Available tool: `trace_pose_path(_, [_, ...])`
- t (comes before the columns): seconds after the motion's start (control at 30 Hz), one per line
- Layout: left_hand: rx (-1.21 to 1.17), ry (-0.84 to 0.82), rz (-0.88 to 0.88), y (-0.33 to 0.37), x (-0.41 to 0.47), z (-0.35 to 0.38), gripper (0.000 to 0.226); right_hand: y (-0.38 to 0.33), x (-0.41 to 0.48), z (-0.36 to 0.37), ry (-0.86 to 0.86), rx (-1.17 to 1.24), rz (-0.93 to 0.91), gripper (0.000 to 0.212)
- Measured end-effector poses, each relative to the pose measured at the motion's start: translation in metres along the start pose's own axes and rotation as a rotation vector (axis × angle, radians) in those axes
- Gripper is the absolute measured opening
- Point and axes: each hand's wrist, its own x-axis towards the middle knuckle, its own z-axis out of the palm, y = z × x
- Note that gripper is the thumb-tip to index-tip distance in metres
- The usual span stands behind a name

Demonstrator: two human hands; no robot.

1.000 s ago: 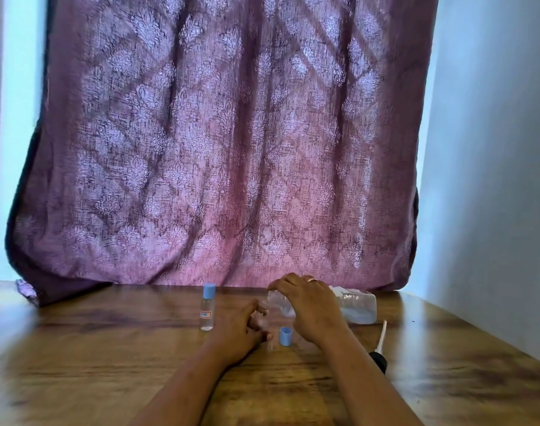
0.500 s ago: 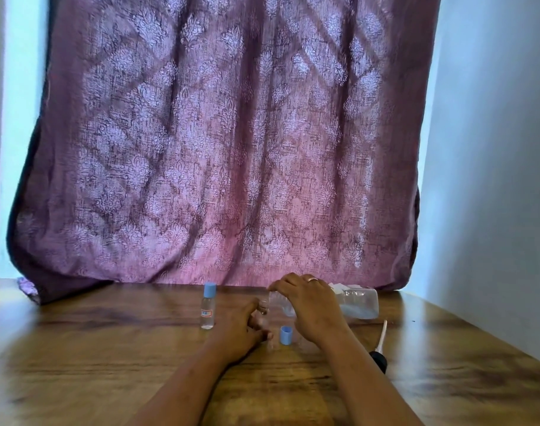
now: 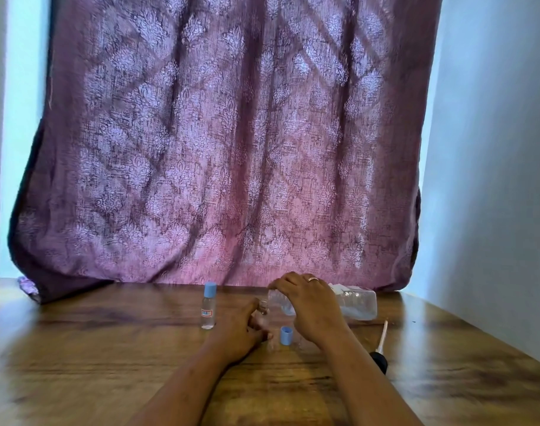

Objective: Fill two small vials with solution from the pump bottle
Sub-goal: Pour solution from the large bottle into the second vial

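Note:
My right hand [image 3: 308, 309] grips a clear plastic bottle [image 3: 356, 302], tipped almost flat with its neck pointing left. The neck meets the open mouth of a small vial [image 3: 263, 306] that my left hand [image 3: 241, 330] holds upright on the table. A second small vial [image 3: 208, 307] with a blue cap and a red label stands to the left, apart from my hand. A loose blue cap [image 3: 286, 335] lies on the table between my hands. The pump head with its tube [image 3: 380, 348] lies on the table to the right.
The wooden table [image 3: 93, 348] runs back to a purple patterned curtain [image 3: 225, 149]. A pale wall [image 3: 492, 179] closes the right side.
Hardly any change: both hands keep their hold, and the tipped bottle stays at the vial's mouth.

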Motion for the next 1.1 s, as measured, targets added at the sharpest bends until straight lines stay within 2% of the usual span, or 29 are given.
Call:
trace_pose_path(0.33, [-0.007, -0.006, 0.001, -0.0016, 0.001, 0.0015, 0.047, 0.0011, -0.0003, -0.0001, 0.01, -0.006, 0.008, 0.074])
trace_pose_path(0.53, [0.018, 0.01, -0.005, -0.0054, 0.0027, 0.0041, 0.063, 0.0032, -0.0013, 0.0027, 0.002, 0.007, 0.016, 0.074])
trace_pose_path(0.73, [0.017, -0.002, -0.019, -0.0071, 0.0035, 0.0043, 0.067, 0.0036, -0.0017, 0.0039, -0.002, 0.013, 0.018, 0.074])
trace_pose_path(0.97, [0.011, 0.005, 0.016, -0.006, 0.0031, 0.0037, 0.053, 0.0015, 0.0003, 0.0023, -0.015, 0.035, 0.022, 0.075])
trace_pose_path(1.1, [0.001, 0.003, 0.017, -0.0049, 0.0026, 0.003, 0.053, 0.0025, -0.0007, 0.0011, -0.012, 0.038, 0.025, 0.074])
